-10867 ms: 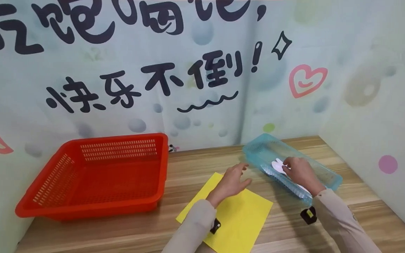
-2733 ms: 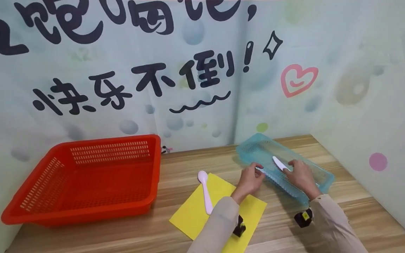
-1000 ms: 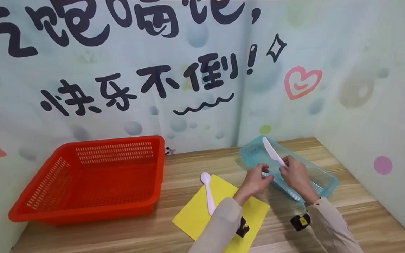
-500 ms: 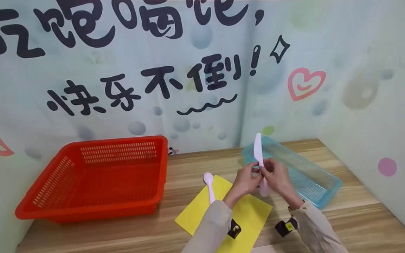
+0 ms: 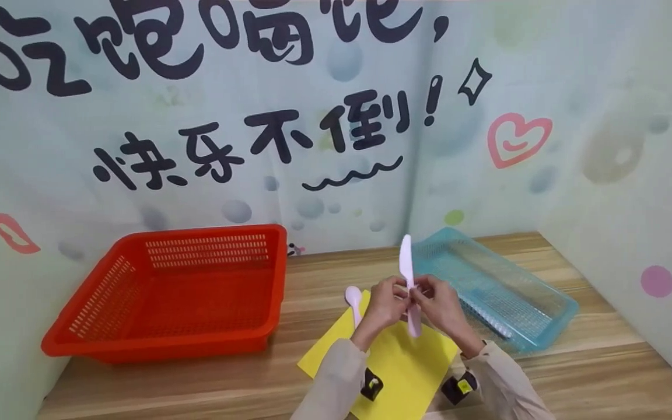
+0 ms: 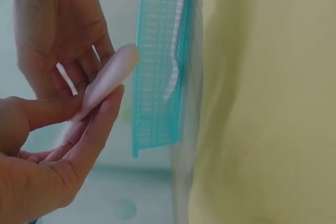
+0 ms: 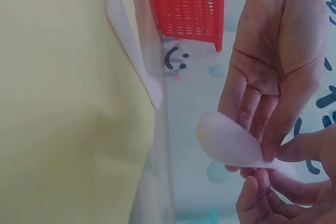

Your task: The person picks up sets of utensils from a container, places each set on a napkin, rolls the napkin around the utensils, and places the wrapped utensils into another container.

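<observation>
A pale pink plastic knife [image 5: 406, 262] stands over the yellow paper [image 5: 406, 373], blade pointing away and handle toward me. My left hand [image 5: 385, 303] pinches it between thumb and fingers. From the other side, my right hand [image 5: 438, 300] pinches the same middle stretch. In both wrist views the rounded handle end sticks out from the fingers. A matching pink spoon [image 5: 354, 297] lies at the paper's left side, its bowl past the edge and its lower handle hidden by my left arm. Through the slotted wall of the blue basket [image 6: 157, 51] a long pale strip [image 6: 176, 40] shows.
At the left stands a large red basket [image 5: 275, 274], its floor bare. The blue basket sits right of my hands, slanted, near the right wall [image 5: 633, 233]. A printed curtain [image 5: 336, 146] hangs behind the wooden tabletop [image 5: 324, 271].
The spoon came to lie on the paper. My right hand lifted the knife out of the blue basket and carried it left; my left hand then took hold of it too.
</observation>
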`<state>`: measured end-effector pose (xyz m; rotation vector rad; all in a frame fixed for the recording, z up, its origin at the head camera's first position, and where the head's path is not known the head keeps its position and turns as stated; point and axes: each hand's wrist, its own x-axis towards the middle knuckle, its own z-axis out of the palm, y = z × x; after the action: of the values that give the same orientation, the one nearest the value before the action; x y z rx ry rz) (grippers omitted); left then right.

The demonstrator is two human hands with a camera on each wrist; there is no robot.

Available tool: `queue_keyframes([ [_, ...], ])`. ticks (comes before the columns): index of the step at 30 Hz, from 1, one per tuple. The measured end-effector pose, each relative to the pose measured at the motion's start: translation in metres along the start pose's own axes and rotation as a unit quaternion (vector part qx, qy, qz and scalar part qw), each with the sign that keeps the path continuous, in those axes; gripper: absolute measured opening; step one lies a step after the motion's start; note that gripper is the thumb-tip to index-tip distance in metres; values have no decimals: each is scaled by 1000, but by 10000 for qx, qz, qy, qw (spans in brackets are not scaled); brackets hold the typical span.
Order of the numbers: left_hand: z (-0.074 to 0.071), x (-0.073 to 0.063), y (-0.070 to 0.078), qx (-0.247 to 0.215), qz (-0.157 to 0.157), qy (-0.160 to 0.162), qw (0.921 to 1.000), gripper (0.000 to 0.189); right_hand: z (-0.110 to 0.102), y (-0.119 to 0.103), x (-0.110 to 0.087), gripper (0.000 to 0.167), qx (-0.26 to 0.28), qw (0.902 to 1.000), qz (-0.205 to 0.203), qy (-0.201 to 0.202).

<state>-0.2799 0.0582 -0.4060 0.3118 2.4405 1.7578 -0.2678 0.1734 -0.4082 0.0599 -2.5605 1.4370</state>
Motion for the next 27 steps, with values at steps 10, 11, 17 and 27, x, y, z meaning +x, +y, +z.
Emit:
queue_keyframes([
  [10, -18, -5, -20, 516, -206, 260, 9981, 15, 19, 10, -9, 16, 464, 9914, -315, -1179],
  [11, -19, -5, -21, 534, -258, 275, 9979, 15, 20, 11, -9, 17, 427, 9900, -348, -1296],
  [17, -16, 13, -56, 577, -390, 349, 9970, 15, 30, 13, -8, 17, 346, 9856, -196, -1645],
  [27, -31, 0, -50, 613, -739, 218, 9951, 10, 42, 14, -5, 12, 302, 9857, 321, -1628],
])
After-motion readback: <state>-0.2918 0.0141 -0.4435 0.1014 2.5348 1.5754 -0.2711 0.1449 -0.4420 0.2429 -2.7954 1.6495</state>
